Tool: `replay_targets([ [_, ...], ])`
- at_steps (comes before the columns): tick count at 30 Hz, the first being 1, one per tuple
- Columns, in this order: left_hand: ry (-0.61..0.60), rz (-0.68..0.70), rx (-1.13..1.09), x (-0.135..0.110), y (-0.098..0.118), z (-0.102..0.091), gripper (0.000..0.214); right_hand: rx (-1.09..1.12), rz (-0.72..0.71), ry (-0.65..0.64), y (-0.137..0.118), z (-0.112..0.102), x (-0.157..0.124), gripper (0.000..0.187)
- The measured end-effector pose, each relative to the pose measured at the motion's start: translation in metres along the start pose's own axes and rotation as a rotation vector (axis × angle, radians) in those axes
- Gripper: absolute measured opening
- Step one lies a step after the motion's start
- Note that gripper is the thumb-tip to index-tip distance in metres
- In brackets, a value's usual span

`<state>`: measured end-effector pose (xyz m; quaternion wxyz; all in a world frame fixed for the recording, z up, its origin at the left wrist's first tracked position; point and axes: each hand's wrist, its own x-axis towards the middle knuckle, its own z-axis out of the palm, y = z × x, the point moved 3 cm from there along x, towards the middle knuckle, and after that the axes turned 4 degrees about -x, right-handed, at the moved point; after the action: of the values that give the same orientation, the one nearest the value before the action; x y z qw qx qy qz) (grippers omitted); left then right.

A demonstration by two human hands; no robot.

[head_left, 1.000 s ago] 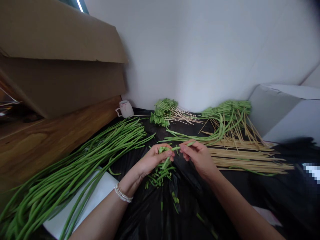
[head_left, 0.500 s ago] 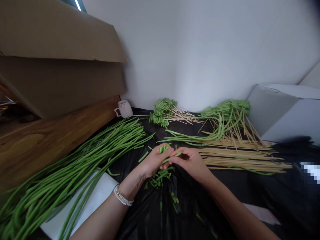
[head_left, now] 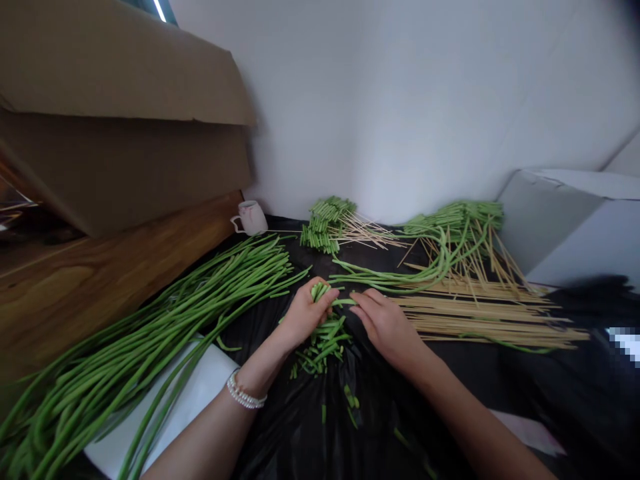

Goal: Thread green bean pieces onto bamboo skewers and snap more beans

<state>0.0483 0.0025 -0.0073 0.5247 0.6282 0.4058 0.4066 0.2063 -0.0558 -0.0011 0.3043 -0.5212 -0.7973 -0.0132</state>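
My left hand (head_left: 306,312) is closed round a small bunch of cut green pieces (head_left: 319,291), which look like long bean; their ends show above the fingers. One slender bean piece (head_left: 344,302) stretches sideways from my left thumb to my right hand (head_left: 383,323). The right fingertips are pinched on its far end. Under the left hand lies a loose heap of short bean pieces (head_left: 325,347) on black plastic sheeting (head_left: 380,427). To the left spreads a large pile of whole long beans (head_left: 165,333).
Neat stacks of skewered bean pieces (head_left: 327,223) and another stack (head_left: 455,217) stand by the wall. Bare wooden skewers (head_left: 490,310) lie at right, below some curved beans (head_left: 400,279). A mug (head_left: 253,218), a cardboard box (head_left: 125,153) and a white box (head_left: 565,213) border the area.
My hands have moved apart, the right one shifting rightward. The bean piece now spans the gap between them. The left hand has risen slightly, uncovering more of the heap.
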Motion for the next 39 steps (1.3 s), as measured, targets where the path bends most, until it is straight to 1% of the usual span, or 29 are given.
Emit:
replay_targets([
  [2, -0.007, -0.011, -0.024, 0.000, 0.001, 0.000, 0.035, -0.053, 0.000, -0.014, 0.000, 0.001, 0.000, 0.029],
  [4, -0.068, -0.038, -0.048, -0.002, 0.004, 0.002, 0.036, -0.125, -0.005, -0.027, -0.001, 0.001, 0.000, 0.030],
  [7, -0.238, -0.111, -0.070, -0.006, 0.009, 0.004, 0.039, -0.202, -0.036, -0.057, -0.005, -0.001, 0.001, 0.031],
  [9, -0.355, -0.171, -0.062, -0.010, 0.012, 0.003, 0.039, -0.205, -0.071, -0.079, -0.009, -0.002, 0.000, 0.031],
  [12, -0.458, -0.204, -0.009, -0.013, 0.015, 0.000, 0.036, -0.137, -0.094, -0.121, -0.013, -0.004, -0.001, 0.027],
  [14, -0.490, -0.182, 0.025, -0.014, 0.017, -0.001, 0.033, -0.015, -0.066, -0.157, -0.013, -0.005, -0.001, 0.027],
  [15, -0.496, -0.167, 0.023, -0.015, 0.018, 0.000, 0.032, 0.082, -0.033, -0.172, -0.013, -0.006, 0.000, 0.027],
  [17, -0.490, -0.134, -0.035, -0.016, 0.020, 0.004, 0.030, 0.362, 0.080, -0.198, -0.010, -0.006, 0.001, 0.029],
  [19, -0.455, -0.115, -0.193, -0.018, 0.021, 0.008, 0.027, 0.736, 0.210, -0.234, -0.009, -0.003, 0.003, 0.032],
  [21, -0.407, -0.121, -0.418, -0.018, 0.022, 0.011, 0.026, 1.045, 0.288, -0.270, -0.010, 0.000, 0.003, 0.033],
  [22, -0.375, -0.131, -0.534, -0.017, 0.022, 0.012, 0.025, 1.117, 0.304, -0.283, -0.011, 0.002, 0.004, 0.034],
  [23, -0.336, -0.144, -0.642, -0.016, 0.022, 0.011, 0.024, 1.115, 0.312, -0.294, -0.010, 0.003, 0.004, 0.034],
  [24, -0.290, -0.158, -0.734, -0.013, 0.021, 0.008, 0.023, 1.040, 0.315, -0.291, -0.008, 0.003, 0.004, 0.033],
  [25, -0.239, -0.173, -0.813, -0.011, 0.021, 0.005, 0.022, 0.905, 0.316, -0.275, -0.003, 0.002, 0.004, 0.031],
  [26, -0.192, -0.191, -0.882, -0.009, 0.021, 0.001, 0.021, 0.729, 0.314, -0.247, 0.003, 0.001, 0.004, 0.028],
  [27, -0.157, -0.211, -0.940, -0.006, 0.021, -0.002, 0.021, 0.513, 0.299, -0.174, 0.011, -0.003, 0.004, 0.022],
  [28, -0.138, -0.230, -0.989, -0.005, 0.021, -0.005, 0.021, 0.283, 0.294, -0.079, 0.020, -0.007, 0.003, 0.018],
  [29, -0.135, -0.246, -1.027, -0.003, 0.020, -0.007, 0.021, 0.079, 0.311, -0.025, 0.030, -0.009, 0.002, 0.020],
  [30, -0.144, -0.258, -1.053, -0.002, 0.020, -0.008, 0.020, -0.088, 0.346, -0.009, 0.039, -0.010, 0.000, 0.022],
  [31, -0.156, -0.263, -1.067, -0.002, 0.020, -0.008, 0.021, -0.214, 0.379, -0.023, 0.048, -0.010, -0.002, 0.023],
  [33, -0.163, -0.259, -1.059, -0.002, 0.018, -0.007, 0.025, -0.377, 0.425, -0.087, 0.062, -0.006, -0.006, 0.023],
  [36, -0.144, -0.259, -1.013, -0.002, 0.013, -0.006, 0.031, -0.501, 0.438, -0.169, 0.071, 0.000, -0.009, 0.020],
  [38, -0.137, -0.280, -0.991, -0.001, 0.011, -0.006, 0.031, -0.523, 0.428, -0.176, 0.071, 0.001, -0.010, 0.018],
  [39, -0.134, -0.290, -0.979, 0.000, 0.010, -0.006, 0.030, -0.524, 0.420, -0.159, 0.070, 0.000, -0.009, 0.018],
])
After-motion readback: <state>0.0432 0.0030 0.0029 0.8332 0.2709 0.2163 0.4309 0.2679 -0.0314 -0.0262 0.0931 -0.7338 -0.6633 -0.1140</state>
